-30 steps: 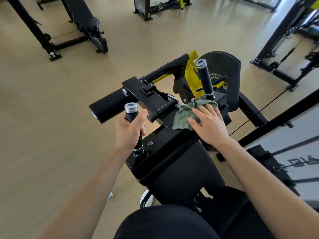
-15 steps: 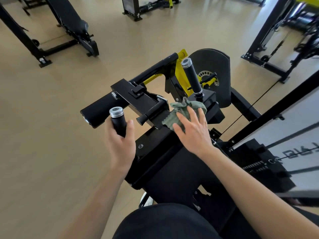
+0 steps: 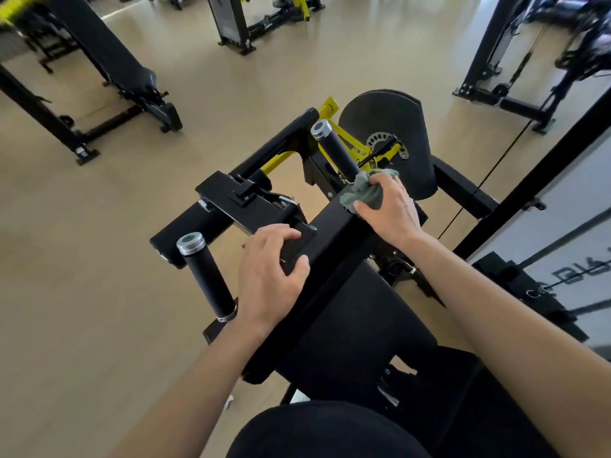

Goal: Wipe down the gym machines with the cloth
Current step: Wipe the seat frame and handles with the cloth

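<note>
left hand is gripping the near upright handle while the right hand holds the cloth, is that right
Not quite. The head view shows the left hand is not on the near upright handle; it grips the black bracket just beside it. The right hand does hold the cloth.

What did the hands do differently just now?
The left hand let go of the near handle and now grips the black frame. The right hand bunched the cloth and slid it toward the far handle. The cloth stayed in that hand.
</note>
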A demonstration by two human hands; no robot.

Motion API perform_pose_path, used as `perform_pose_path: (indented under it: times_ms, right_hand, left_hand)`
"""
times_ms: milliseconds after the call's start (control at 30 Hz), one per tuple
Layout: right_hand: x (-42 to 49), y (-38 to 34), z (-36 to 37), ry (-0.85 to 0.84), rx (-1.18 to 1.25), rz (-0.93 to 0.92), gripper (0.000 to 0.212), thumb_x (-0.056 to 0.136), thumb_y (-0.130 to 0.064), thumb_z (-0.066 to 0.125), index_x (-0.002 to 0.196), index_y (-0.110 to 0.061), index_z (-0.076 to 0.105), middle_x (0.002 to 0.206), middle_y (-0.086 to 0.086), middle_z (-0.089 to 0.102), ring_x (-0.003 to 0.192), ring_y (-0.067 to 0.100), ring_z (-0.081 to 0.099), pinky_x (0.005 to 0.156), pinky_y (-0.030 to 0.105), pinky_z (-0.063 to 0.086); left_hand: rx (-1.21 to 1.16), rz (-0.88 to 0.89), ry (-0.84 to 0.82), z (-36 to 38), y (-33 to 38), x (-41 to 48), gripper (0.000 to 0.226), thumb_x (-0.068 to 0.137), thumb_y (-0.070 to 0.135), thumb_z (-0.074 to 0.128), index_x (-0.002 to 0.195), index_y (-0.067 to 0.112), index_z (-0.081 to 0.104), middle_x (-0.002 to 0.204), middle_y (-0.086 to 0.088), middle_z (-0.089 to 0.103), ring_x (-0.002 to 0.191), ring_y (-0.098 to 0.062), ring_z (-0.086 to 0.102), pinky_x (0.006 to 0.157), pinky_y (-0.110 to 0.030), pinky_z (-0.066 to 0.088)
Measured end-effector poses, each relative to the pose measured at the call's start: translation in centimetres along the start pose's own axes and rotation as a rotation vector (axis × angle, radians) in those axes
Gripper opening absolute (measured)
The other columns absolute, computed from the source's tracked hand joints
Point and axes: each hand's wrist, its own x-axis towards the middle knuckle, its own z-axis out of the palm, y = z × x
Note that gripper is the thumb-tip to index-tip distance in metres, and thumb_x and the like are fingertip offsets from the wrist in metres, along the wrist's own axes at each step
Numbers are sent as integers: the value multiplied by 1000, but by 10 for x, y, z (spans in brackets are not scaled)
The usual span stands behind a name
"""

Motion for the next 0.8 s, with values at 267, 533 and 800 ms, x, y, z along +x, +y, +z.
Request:
perform_pose_path:
  times_ms: [267,533,800]
  right_hand:
    - [56,14,-20,-311,83,99,55,89,-33,72,139,-33,50,128,1,59,117,25,57,103,39,46]
    - [51,22,-16,-275,1,66,58,97,-42,61,151,-31,44,146,1,49,132,24,49,107,36,40]
    - [-48,6,13,-85,-57,-44,69,97,-21,63,158,-20,31,166,6,24,150,29,29,116,45,39]
  left_hand:
    - [261,-46,-424,60,-7,51,69,89,58,60,150,30,41,155,2,44,147,-23,22,121,-44,22]
    - [197,-49,-307,67,-16,50,68,77,65,56,137,35,51,126,13,61,129,-15,37,109,-42,34]
    - [180,-31,-314,68,-17,52,67,79,60,66,138,31,56,128,12,62,131,-16,39,111,-42,32]
